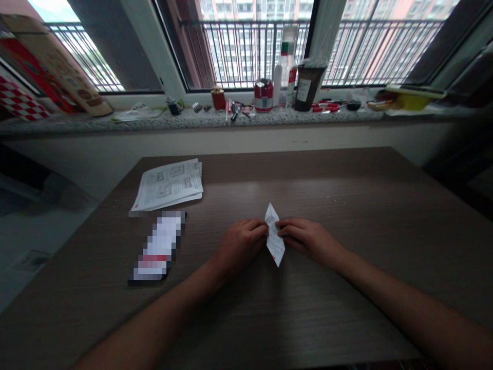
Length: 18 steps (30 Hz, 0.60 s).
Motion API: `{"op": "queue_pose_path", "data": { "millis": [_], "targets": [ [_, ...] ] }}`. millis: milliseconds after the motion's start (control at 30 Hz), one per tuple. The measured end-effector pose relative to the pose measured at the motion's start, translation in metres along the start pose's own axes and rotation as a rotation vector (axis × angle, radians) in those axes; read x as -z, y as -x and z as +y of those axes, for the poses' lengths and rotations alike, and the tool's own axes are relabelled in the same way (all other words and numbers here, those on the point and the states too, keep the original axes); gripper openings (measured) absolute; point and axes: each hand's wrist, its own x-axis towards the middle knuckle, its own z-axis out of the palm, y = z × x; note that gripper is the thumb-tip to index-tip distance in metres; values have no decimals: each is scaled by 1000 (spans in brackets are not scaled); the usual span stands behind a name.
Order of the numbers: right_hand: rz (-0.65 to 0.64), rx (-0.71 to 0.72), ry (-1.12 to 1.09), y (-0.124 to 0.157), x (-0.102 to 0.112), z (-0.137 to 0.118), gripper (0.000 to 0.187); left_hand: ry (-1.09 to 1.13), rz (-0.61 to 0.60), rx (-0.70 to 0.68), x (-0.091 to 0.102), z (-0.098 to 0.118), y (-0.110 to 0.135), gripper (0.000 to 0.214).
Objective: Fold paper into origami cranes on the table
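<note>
We pinch a small folded paper [275,236] between our left hand [241,244] and right hand [308,239], each grip clamped on one side. It stands mid-counter [346,195], with printed sheets [169,185] well apart at far left.

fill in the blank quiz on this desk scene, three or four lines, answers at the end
1. The left hand and right hand pinch a folded paper coloured ____.
2. The printed sheets lie on the table, to the ____ of both hands.
3. On the windowsill, the can beside the tall bottle is ____.
Missing words: white; left; red.
</note>
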Motion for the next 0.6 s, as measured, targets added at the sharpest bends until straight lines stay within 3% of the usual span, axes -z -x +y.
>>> {"op": "queue_pose_path", "data": {
  "millis": [600],
  "targets": [
    [51,-80,-121,-9,-2,-4,13,63,55,76,-2,0,-5,10]
  ]
}}
